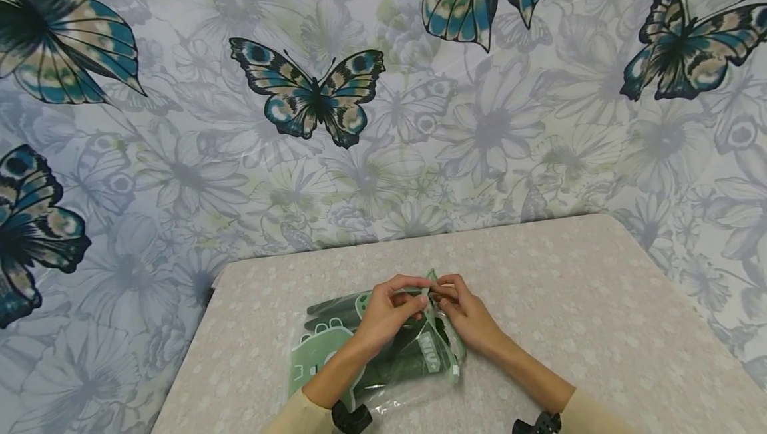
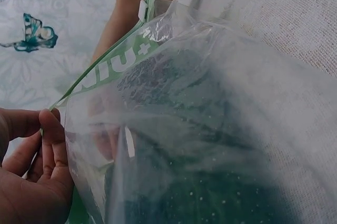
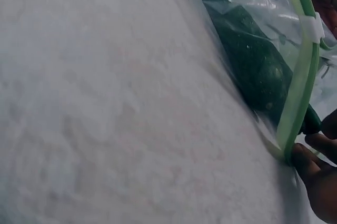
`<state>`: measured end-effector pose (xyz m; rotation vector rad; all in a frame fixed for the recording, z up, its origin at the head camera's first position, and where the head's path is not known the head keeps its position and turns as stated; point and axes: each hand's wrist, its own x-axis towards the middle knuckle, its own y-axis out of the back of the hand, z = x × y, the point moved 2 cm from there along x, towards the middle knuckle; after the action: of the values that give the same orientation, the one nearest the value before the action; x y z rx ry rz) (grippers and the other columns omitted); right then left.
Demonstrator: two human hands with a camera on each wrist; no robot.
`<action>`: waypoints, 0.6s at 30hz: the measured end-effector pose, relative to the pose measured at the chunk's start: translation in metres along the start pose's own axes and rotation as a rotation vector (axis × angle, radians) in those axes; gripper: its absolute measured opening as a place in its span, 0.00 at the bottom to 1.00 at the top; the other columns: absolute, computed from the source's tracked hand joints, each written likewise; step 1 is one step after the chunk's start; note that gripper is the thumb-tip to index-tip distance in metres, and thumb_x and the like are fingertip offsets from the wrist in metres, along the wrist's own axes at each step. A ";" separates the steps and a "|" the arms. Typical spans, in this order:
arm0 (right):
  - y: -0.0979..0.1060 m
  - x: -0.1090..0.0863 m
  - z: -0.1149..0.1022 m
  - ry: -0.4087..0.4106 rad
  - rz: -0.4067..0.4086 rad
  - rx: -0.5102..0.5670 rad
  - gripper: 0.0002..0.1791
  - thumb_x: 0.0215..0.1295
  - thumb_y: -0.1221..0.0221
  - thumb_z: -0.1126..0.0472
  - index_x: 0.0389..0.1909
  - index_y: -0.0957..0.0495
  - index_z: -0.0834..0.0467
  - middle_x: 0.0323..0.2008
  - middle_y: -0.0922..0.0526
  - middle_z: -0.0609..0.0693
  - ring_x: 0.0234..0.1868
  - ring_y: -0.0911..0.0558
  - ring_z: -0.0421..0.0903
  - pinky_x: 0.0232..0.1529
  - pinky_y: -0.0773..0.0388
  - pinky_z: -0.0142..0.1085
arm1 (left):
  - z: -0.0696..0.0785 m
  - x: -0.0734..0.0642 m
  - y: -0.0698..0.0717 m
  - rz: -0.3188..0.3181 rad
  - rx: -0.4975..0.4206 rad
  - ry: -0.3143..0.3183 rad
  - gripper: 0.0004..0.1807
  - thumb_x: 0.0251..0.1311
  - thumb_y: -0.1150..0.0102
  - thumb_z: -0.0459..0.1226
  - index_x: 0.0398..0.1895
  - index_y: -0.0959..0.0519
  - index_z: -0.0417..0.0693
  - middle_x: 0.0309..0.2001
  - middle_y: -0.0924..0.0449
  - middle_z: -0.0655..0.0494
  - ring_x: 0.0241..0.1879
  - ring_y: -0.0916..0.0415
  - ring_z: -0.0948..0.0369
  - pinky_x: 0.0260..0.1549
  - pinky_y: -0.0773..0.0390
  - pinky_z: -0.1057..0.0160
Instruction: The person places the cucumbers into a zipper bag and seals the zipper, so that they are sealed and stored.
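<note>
Spreading across the lower half of the head view, the table point(image 1: 599, 301) is carrying a clear zip bag point(image 1: 335, 354) of dark green cucumbers point(image 1: 395, 367) at lower centre. Both hands are meeting at the bag's upper end: the left hand point(image 1: 383, 317) and the right hand point(image 1: 467, 314) are each pinching the green zip strip point(image 1: 433, 327), fingers curled tight. A small white slider point(image 1: 455, 372) is sitting at the strip's lower end.

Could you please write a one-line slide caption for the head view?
Both hands, left hand and right hand, pinch the green zip strip of a clear bag on the table.
</note>
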<state>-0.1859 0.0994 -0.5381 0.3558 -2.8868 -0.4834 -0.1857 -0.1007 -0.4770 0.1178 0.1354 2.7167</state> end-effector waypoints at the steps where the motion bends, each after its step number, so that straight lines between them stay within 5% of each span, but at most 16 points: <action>1: 0.001 0.000 0.000 0.018 -0.024 -0.029 0.19 0.85 0.49 0.67 0.70 0.34 0.53 0.71 0.20 0.63 0.71 0.17 0.60 0.71 0.21 0.54 | 0.000 0.000 0.000 0.002 0.000 0.003 0.17 0.75 0.35 0.33 0.63 0.16 0.44 0.63 0.21 0.40 0.32 0.17 0.69 0.34 0.17 0.70; 9: 0.013 -0.003 -0.003 0.046 -0.191 -0.109 0.23 0.86 0.52 0.64 0.77 0.38 0.52 0.76 0.25 0.65 0.74 0.21 0.63 0.73 0.26 0.63 | -0.002 0.003 -0.004 -0.005 -0.004 0.016 0.17 0.75 0.35 0.33 0.64 0.16 0.43 0.65 0.20 0.44 0.32 0.16 0.69 0.35 0.16 0.70; 18: 0.045 -0.018 0.007 0.027 -0.143 0.084 0.26 0.88 0.52 0.63 0.80 0.41 0.62 0.71 0.22 0.71 0.72 0.20 0.67 0.69 0.18 0.46 | -0.003 0.010 -0.009 -0.068 -0.028 0.038 0.20 0.77 0.40 0.29 0.69 0.22 0.32 0.65 0.22 0.26 0.34 0.11 0.68 0.43 0.09 0.65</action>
<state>-0.1800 0.1474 -0.5322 0.5809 -2.8747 -0.3766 -0.1916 -0.0885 -0.4804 0.0521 0.1098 2.6531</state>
